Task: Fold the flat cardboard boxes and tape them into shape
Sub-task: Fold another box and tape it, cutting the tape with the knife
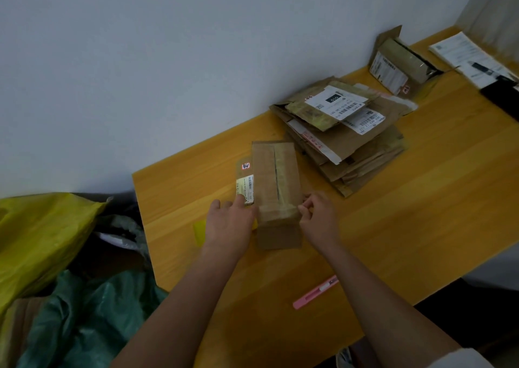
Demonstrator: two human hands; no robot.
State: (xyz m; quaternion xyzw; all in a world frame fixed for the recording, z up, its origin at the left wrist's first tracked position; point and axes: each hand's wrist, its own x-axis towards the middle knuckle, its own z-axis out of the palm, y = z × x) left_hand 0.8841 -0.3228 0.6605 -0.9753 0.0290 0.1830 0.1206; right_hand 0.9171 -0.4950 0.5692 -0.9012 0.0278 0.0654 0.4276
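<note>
"OTO" on white label (336, 101) atop flat box stack (354, 154)

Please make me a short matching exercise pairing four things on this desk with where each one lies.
Things:
1. pink cutter
2. flat box stack
3. folded box
4. printed papers

Places:
A. far right corner of the desk
B. between the two hands
C. near edge of the desk, by the right forearm
D. behind the folded box, toward the wall

Pairs: 1-C, 2-D, 3-B, 4-A

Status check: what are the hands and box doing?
Left hand presses box side. Right hand pinches tape end. Pink cutter lies clear.
</note>
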